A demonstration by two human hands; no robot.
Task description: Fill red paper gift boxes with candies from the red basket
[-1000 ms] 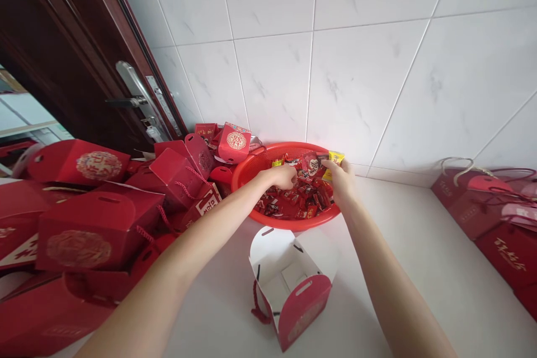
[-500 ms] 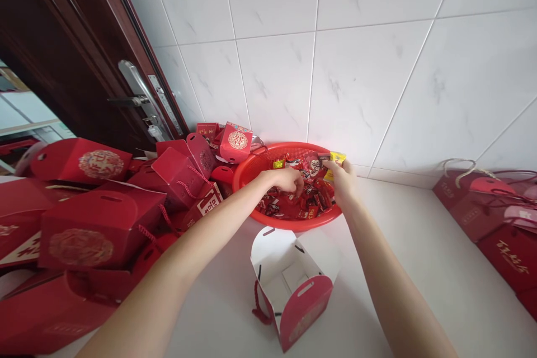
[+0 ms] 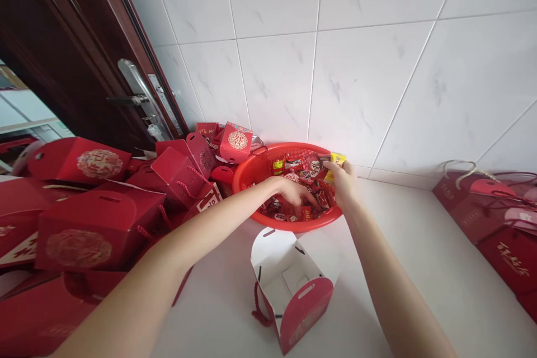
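An oval red plastic basket stands against the wall, filled with small wrapped sweets, mostly red. My left hand is down among the sweets, its fingers apart and partly sunk between the wrappers, with nothing visibly gripped. Over the basket's right rim, my right hand pinches a yellow-wrapped sweet, and more yellow wrapper shows below the fingers. Nearer to me stands an opened gift box, red outside and white inside, with a red cord handle hanging at its left. No sweets show inside it.
Folded red gift boxes are piled along the left side, up to the basket. At the right edge lie dark red gift bags with rope handles. A tiled wall closes off the back, and a brown door stands back left.
My left hand has moved a little right and its fingers have spread among the sweets. My right hand holds the yellow sweet in nearly the same place.
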